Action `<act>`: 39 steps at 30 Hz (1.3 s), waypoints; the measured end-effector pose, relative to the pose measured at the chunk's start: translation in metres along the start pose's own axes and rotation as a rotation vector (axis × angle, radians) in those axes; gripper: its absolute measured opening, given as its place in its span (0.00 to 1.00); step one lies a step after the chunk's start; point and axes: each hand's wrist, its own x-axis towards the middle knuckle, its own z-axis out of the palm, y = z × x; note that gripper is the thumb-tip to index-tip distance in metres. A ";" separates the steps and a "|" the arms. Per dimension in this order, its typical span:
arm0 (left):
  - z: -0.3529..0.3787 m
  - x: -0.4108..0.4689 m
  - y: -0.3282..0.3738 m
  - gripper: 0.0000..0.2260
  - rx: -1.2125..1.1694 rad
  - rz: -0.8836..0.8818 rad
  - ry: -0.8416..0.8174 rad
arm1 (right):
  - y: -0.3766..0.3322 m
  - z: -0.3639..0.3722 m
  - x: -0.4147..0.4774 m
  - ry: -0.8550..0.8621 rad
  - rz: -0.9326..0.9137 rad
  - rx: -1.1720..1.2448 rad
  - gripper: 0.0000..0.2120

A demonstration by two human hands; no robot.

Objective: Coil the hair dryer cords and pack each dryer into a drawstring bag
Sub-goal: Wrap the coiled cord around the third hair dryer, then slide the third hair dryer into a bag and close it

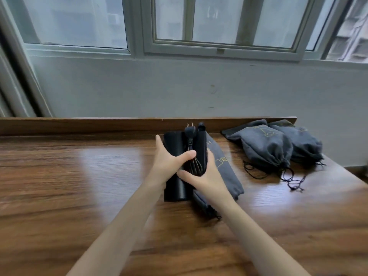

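Wooden table (79, 176) fills the lower half of the frame, with a grey wall (199, 86) and a window (219, 20) behind it. Near the centre, the left hand (169, 162) grips a black hair dryer (175, 188) around its barrel, fingers curled and the thumb laid across the coiled cord (196, 166). The right hand (207, 176) grips the same dryer from the right side, thumb pressing on the cord loops. The plug (189, 132) points to the top of the frame. Under the dryer lies a flat bag (225, 168), partly covered by the right hand. At the right of the frame sit two filled bags (264, 148), touching each other, with their black strings loose on the table. Count: one dryer, one flat bag, two filled bags.
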 end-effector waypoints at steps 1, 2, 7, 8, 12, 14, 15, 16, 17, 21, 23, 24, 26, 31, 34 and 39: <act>0.007 -0.004 0.000 0.48 0.021 0.000 0.004 | 0.000 -0.004 -0.004 0.033 0.004 0.054 0.33; 0.014 -0.010 0.001 0.48 0.053 -0.008 0.001 | 0.000 -0.009 -0.008 0.063 0.009 0.109 0.30; 0.043 -0.021 0.003 0.47 0.120 0.020 -0.043 | 0.000 -0.035 -0.018 0.123 0.007 0.215 0.20; 0.048 -0.022 0.004 0.44 0.107 0.025 -0.052 | 0.000 -0.041 -0.017 0.140 0.009 0.215 0.21; 0.059 -0.031 0.005 0.25 -0.166 -0.106 -0.207 | -0.003 -0.070 -0.015 0.171 0.091 0.202 0.22; 0.055 -0.039 -0.002 0.14 -0.202 -0.104 -0.280 | -0.002 -0.087 -0.016 0.168 0.144 0.227 0.19; 0.052 -0.043 -0.008 0.11 -0.031 -0.012 -0.297 | -0.003 -0.096 -0.016 0.175 0.149 0.239 0.18; 0.048 -0.046 -0.018 0.11 0.263 0.159 -0.309 | -0.003 -0.105 -0.016 0.185 0.145 0.247 0.17; 0.047 -0.049 -0.027 0.11 0.550 0.332 -0.363 | -0.003 -0.112 -0.016 0.195 0.144 0.254 0.16; 0.059 -0.055 -0.050 0.15 1.211 0.531 -0.391 | 0.000 -0.126 -0.015 0.213 0.172 0.331 0.10; 0.061 -0.047 -0.049 0.12 1.358 0.546 -0.238 | 0.003 -0.126 -0.015 0.197 0.185 0.367 0.10; 0.059 -0.043 -0.048 0.11 1.399 0.543 -0.191 | 0.003 -0.124 -0.015 0.187 0.188 0.368 0.10; 0.048 -0.037 -0.046 0.11 1.451 0.495 -0.151 | 0.006 -0.120 -0.015 0.177 0.193 0.364 0.10; -0.001 -0.029 -0.033 0.10 1.560 0.264 -0.130 | 0.013 -0.102 -0.006 0.224 0.215 0.428 0.10; -0.014 -0.028 -0.020 0.13 1.662 0.185 -0.234 | 0.014 -0.094 0.001 0.230 0.235 0.451 0.10; 0.003 -0.032 -0.029 0.34 1.758 0.760 -0.365 | 0.017 -0.092 0.000 0.225 0.211 0.474 0.12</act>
